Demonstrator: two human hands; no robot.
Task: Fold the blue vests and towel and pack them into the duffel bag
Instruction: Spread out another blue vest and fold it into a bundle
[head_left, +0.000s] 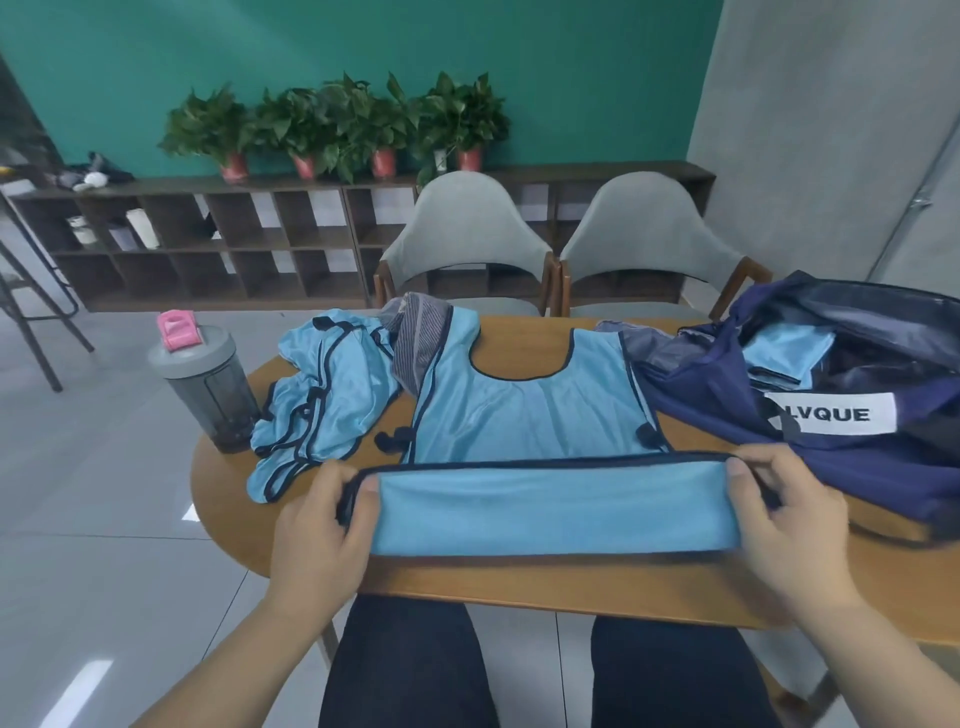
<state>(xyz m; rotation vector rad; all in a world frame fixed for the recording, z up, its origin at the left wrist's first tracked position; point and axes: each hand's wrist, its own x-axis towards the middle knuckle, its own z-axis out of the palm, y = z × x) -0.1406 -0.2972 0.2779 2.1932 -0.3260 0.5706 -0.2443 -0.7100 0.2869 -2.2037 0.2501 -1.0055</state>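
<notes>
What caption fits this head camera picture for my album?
The left hand and right hand fold up a blue vest on the wooden table beside the open duffel bag.

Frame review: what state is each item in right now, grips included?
Spread vest, flat on table, bottom hem folded up.
Left grip, pinching the hem's left end.
Right grip, pinching the hem's right end.
Vest pile, crumpled, unfolded.
Towel, bunched, unfolded, partly under vests.
Duffel bag, open.
Packed vest, folded, inside the bag.
Bottle, upright, lid on.
</notes>
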